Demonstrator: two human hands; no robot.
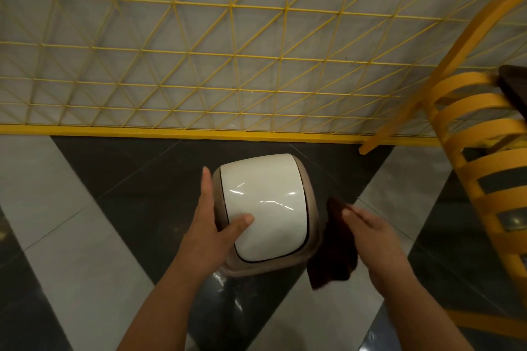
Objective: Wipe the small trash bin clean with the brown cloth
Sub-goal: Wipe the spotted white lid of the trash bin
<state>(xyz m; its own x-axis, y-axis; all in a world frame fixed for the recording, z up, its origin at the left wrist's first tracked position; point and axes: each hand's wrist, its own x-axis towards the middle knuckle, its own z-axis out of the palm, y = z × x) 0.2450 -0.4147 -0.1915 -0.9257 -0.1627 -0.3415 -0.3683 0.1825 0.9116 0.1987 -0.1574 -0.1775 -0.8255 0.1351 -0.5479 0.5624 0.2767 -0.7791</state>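
A small trash bin (268, 208) with a glossy white swing lid and a beige body stands on the dark floor tile in the middle of the head view. My left hand (212, 225) grips its left side, thumb resting on the white lid and fingers along the beige rim. My right hand (370, 234) presses the dark brown cloth (333, 253) against the bin's right side. The cloth hangs down below the hand and hides part of the bin's right wall.
A yellow wire-mesh railing (199, 85) with a solid yellow base bar (171, 131) runs across just behind the bin. A yellow slatted chair (479, 151) stands at the right, with something dark brown (513, 88) on it. The floor has grey and black glossy tiles (71, 236).
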